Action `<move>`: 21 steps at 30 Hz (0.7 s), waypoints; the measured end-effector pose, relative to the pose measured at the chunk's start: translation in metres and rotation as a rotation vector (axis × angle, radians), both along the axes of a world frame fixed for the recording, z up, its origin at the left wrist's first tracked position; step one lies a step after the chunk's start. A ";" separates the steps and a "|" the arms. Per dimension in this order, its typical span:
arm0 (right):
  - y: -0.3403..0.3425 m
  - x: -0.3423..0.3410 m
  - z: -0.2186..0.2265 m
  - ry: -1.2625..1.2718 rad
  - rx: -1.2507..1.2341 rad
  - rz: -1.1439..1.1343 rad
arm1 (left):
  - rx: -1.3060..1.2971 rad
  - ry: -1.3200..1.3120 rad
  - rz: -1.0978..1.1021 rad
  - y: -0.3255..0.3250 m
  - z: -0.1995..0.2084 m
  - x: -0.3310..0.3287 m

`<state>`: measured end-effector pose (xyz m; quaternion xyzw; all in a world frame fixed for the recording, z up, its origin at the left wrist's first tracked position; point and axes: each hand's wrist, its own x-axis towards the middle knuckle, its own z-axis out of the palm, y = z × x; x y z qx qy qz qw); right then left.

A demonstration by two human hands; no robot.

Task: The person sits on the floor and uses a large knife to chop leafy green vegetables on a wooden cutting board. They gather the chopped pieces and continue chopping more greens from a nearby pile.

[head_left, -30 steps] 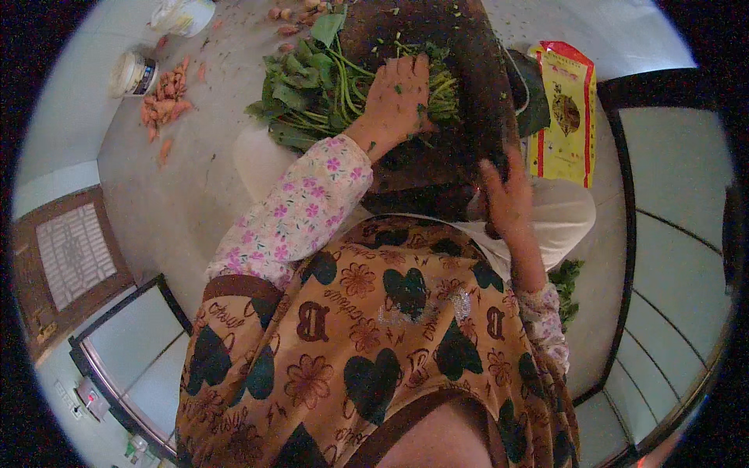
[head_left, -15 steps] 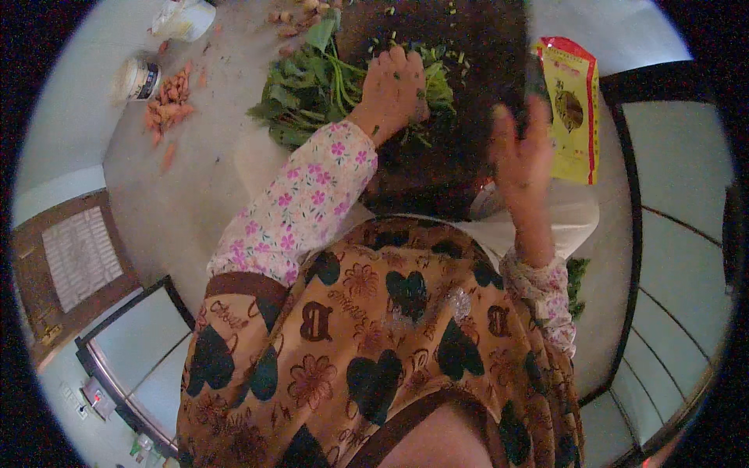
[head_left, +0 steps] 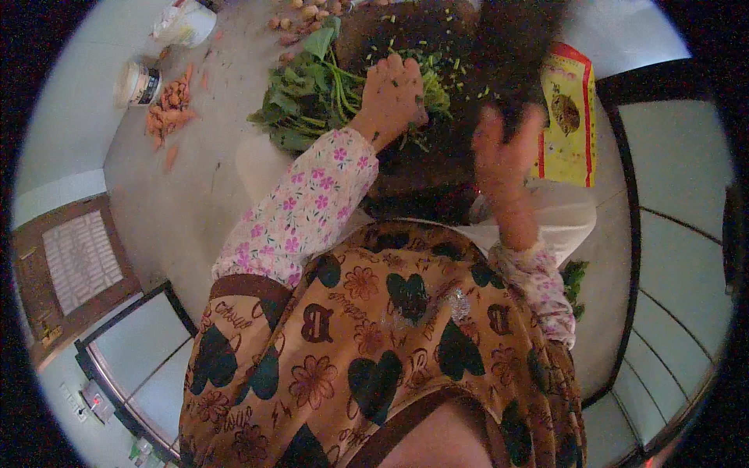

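Observation:
My left hand point(head_left: 392, 97) is closed over a bunch of leafy greens point(head_left: 300, 97), pressing the stems onto a dark chopping board point(head_left: 402, 178). Leaves fan out to its left. Small cut green pieces point(head_left: 456, 78) lie scattered on the board just beyond and right of the fingers, with bits stuck to the back of the hand. On the right, my right hand point(head_left: 507, 152) is closed and blurred by motion. A broad dark blade, apparently a cleaver point(head_left: 521, 54), extends from it over the board's right side; its handle is mostly hidden by the fingers.
A yellow and red packet point(head_left: 568, 117) lies right of the board. To the left are a pile of orange-brown pieces point(head_left: 169, 111), a white tub point(head_left: 140, 83) and a white bucket point(head_left: 186, 23). Roundish brown items point(head_left: 310, 12) sit at the far edge, more greens point(head_left: 575, 285) near my right sleeve.
My right hand has shifted slightly left, and the dark blade now shows tilted toward the right, partly covering the packet's top. My left hand stays on the greens, almost unmoved.

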<state>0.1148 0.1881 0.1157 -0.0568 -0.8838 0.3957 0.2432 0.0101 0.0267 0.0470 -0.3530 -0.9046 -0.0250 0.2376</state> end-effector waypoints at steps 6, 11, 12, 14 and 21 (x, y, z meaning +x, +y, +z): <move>-0.011 -0.008 -0.019 -0.470 0.202 0.186 | -0.136 -0.164 -0.008 -0.017 0.010 0.002; -0.005 0.000 -0.031 -0.484 0.169 0.114 | -0.131 -0.004 -0.059 -0.034 0.031 0.008; -0.001 -0.001 -0.028 -0.483 0.162 0.121 | -0.091 -0.016 -0.083 -0.031 0.031 0.003; 0.003 -0.006 -0.011 -0.476 0.155 0.145 | 0.004 -0.068 -0.092 -0.030 0.015 0.008; 0.009 -0.012 0.050 0.139 -0.090 0.035 | -0.069 0.057 -0.049 -0.019 0.027 0.005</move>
